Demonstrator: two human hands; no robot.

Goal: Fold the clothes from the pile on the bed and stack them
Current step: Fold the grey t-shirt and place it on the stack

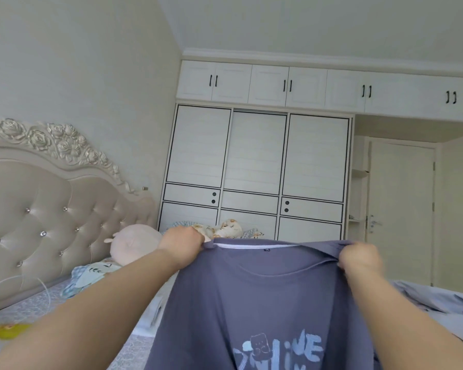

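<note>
I hold a purple-grey T-shirt up in the air in front of me, its printed front facing me with pale blue letters and a small bear low down. My left hand grips the shirt's left shoulder by the collar. My right hand grips the right shoulder. The shirt hangs down between my arms and hides much of the bed behind it. A pale blue garment lies crumpled on the bed at the right.
A tufted beige headboard stands at the left. A pink plush toy and patterned bedding lie near it. A white wardrobe fills the far wall, with a door at the right. Something yellow lies at the bed's left edge.
</note>
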